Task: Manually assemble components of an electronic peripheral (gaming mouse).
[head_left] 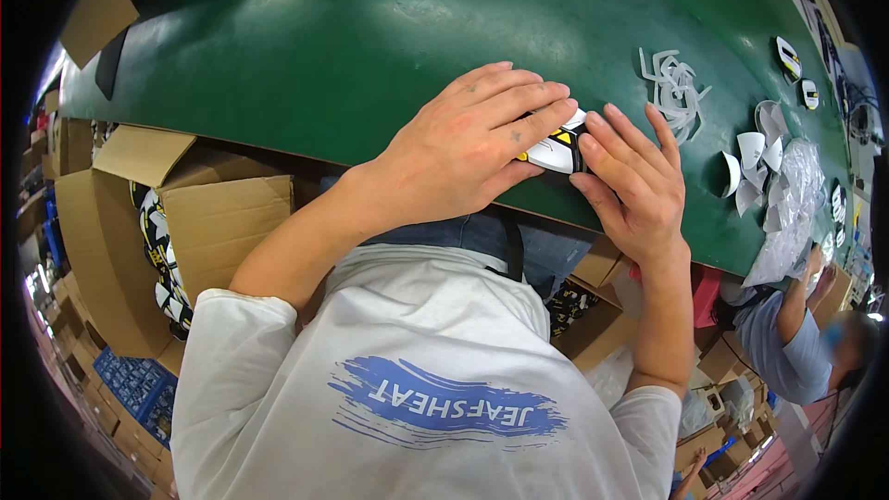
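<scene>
By the green bench's [370, 46] near edge, the left hand [463, 143] and right hand [639, 176] grip a white-and-yellow piece [554, 158]. Pale strips [677, 93] lie heaped toward the bench's right end.

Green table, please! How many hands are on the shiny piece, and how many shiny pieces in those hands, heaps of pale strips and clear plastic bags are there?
Hands: 2 (left hand, right hand)
White, black and yellow piece in them: 1
Heap of pale strips: 1
Clear plastic bag: 1
Total: 5
</scene>
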Tool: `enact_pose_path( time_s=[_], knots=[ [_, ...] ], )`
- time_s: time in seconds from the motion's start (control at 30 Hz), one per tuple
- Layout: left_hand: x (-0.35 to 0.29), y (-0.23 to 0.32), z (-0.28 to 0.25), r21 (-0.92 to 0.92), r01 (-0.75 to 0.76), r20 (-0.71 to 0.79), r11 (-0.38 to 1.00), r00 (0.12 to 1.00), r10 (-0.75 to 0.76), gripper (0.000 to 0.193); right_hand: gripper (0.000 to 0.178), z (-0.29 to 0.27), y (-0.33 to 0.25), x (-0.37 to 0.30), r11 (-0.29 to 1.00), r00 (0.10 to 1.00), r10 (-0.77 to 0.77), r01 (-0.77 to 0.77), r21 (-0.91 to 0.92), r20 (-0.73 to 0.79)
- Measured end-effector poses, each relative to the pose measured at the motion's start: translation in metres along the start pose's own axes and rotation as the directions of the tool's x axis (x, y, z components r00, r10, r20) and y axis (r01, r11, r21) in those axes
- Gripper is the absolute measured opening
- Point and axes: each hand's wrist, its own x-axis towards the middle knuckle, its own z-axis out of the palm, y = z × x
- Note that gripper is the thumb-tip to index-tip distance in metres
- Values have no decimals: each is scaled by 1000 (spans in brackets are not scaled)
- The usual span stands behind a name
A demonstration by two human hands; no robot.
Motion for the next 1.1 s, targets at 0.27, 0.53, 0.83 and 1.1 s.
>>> enact_pose_path(
  time_s=[0.27, 0.53, 0.83, 1.1],
  knots=[
    [0, -1, -1, -1, 7, 22, 1000, 1000, -7, 77, 57, -13, -7, -2, 998, 988, 10, -1, -58, 157],
    [7, -3, -4, -32, -2, 47, 999, 999, 4, 79, 61, -37, -1, -4, 987, 944, -75, 115, -109, 321],
    [5, -2, -3, -49, -31, 36, 998, 999, 33, 75, 53, -58, -28, 21, 954, 915, -88, 192, -232, 393],
    [8, 5, -10, -14, -1, 79, 1000, 997, 2, 80, 75, -44, -17, -14, 943, 937, -78, 181, -280, 341]
  ],
)
